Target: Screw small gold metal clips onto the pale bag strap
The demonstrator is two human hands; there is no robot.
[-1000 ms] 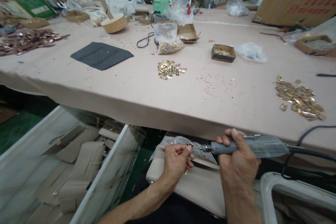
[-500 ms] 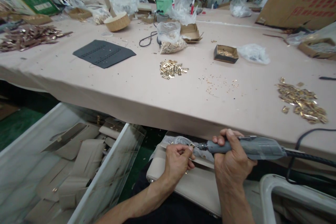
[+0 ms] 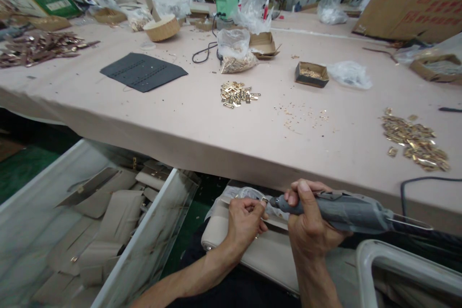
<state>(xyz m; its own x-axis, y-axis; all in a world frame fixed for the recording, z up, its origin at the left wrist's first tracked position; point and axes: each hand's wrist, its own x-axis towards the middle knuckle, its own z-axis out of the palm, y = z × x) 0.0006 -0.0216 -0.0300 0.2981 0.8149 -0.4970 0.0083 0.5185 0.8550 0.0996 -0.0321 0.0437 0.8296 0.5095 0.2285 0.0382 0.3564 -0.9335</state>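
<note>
On my lap lies a beige handbag (image 3: 269,252), under both my hands. My left hand (image 3: 245,224) is closed in a pinch on a small gold metal fitting (image 3: 264,199) at the bag's upper edge. My right hand (image 3: 312,219) wraps round a grey electric screwdriver (image 3: 352,211), held nearly level with its tip pointing left. That tip is at the gold fitting, close to my left fingertips; whether a screw sits between them is too small to tell. Clear plastic (image 3: 224,197) lies behind the bag.
Gold fittings (image 3: 236,95) lie in a pile on the table (image 3: 202,139), with another heap of gold pieces (image 3: 415,139) at right. A small box (image 3: 311,74) holds tiny parts. At left, a white bin (image 3: 132,245) contains beige bag pieces; another white bin (image 3: 364,255) stands at right.
The rear of the electric screwdriver has swung slightly down and my right hand has shifted a little left. My left hand stays at the gold fitting.
</note>
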